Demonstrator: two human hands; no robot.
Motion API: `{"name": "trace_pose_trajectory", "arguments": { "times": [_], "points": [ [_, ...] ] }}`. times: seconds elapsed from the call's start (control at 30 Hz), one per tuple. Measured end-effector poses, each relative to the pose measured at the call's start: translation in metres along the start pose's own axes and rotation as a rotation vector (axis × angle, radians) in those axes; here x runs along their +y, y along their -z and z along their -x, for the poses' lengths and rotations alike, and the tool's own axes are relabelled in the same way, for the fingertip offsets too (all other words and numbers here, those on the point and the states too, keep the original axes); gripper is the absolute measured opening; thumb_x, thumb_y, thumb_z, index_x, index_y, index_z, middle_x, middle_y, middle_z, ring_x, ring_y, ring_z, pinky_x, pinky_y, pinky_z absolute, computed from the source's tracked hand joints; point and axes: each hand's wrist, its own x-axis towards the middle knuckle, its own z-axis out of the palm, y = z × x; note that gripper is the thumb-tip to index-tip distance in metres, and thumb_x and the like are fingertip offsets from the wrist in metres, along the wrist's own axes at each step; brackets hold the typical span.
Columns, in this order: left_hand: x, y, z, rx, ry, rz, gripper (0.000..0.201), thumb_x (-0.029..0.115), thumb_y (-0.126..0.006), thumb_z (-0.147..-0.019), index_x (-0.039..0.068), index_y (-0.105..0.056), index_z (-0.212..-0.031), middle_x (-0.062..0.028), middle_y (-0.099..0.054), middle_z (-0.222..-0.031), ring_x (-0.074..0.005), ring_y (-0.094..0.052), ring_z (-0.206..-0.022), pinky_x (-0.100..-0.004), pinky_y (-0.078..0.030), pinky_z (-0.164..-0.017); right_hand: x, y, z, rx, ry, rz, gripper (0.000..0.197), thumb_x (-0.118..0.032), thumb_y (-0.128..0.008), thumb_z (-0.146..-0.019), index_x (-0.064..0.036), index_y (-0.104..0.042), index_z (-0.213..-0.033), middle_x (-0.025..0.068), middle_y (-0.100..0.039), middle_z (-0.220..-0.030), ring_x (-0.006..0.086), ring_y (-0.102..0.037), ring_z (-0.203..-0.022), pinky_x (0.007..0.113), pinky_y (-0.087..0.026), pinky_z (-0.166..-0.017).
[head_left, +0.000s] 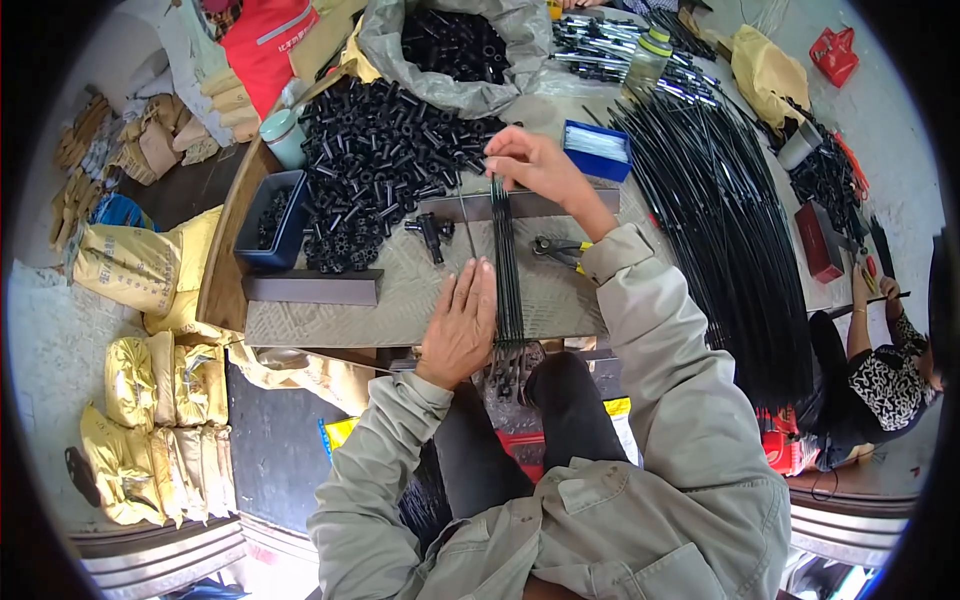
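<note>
A narrow row of thin black rods [508,270] lies lengthwise on the table before me, its near ends sticking out past the front edge. My left hand [462,325] rests flat along the row's left side with its fingers stretched out together. At the far ends of the rods, my right hand [540,170] has thumb and fingertips closed in a pinch; what is between them is too small to make out. A single thin rod [467,220] lies just left of the row. Close by are a black T-shaped part [431,235] and yellow-handled pliers [560,250].
Black plastic parts [370,140] heap up at the left, beside a dark blue bin [272,220]. A blue box [597,150] holds white sticks. Long black rods [710,210] spread across the right side, near a bottle [648,62]. Another person [885,380] works at far right.
</note>
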Motion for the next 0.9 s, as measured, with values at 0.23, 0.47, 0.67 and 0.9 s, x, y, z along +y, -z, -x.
{"name": "trace_pose_trajectory", "arguments": {
  "times": [0.23, 0.47, 0.67, 0.9],
  "points": [
    [-0.003, 0.006, -0.013, -0.027, 0.014, 0.051, 0.057, 0.011, -0.045, -0.079, 0.001, -0.03, -0.134, -0.0195, -0.031, -0.137, -0.0355, -0.033, -0.125, -0.0402, -0.03, -0.102, 0.0, 0.002, 0.0, 0.321, 0.156, 1.123, 0.018, -0.023, -0.058, -0.075, -0.0104, -0.061, -0.088, 0.0125, -0.062, -0.075, 0.0328, -0.06, -0.069, 0.041, -0.046, -0.058],
    [-0.002, 0.023, -0.012, -0.186, -0.129, 0.124, 0.067, 0.015, -0.054, -0.073, 0.013, -0.031, -0.136, -0.0126, -0.028, -0.141, -0.0342, -0.026, -0.129, -0.0395, -0.028, -0.103, -0.01, -0.01, 0.034, -0.136, -0.048, 1.039, 0.023, -0.03, -0.056, -0.076, -0.0092, -0.066, -0.073, 0.0146, -0.063, -0.074, 0.0339, -0.062, -0.07, 0.045, -0.048, -0.063],
    [0.003, 0.025, -0.01, -0.195, -0.154, 0.169, 0.069, 0.017, -0.057, -0.071, 0.009, -0.032, -0.135, -0.0106, -0.028, -0.141, -0.0346, -0.025, -0.129, -0.0406, -0.027, -0.104, 0.004, 0.072, 0.009, 0.416, -0.091, 1.332, 0.019, -0.027, -0.058, -0.074, -0.0103, -0.064, -0.07, 0.0126, -0.063, -0.072, 0.0328, -0.061, -0.068, 0.043, -0.048, -0.058],
    [-0.006, 0.038, -0.018, -0.233, -0.159, 0.26, 0.074, 0.034, -0.062, -0.07, 0.01, -0.033, -0.134, -0.0087, -0.029, -0.141, -0.0345, -0.026, -0.129, -0.0402, -0.027, -0.104, 0.021, 0.126, 0.003, 0.324, -0.157, 1.51, 0.008, -0.021, -0.06, -0.07, -0.0145, -0.064, -0.067, 0.0091, -0.064, -0.072, 0.0297, -0.063, -0.068, 0.041, -0.05, -0.058]
  ]
}}
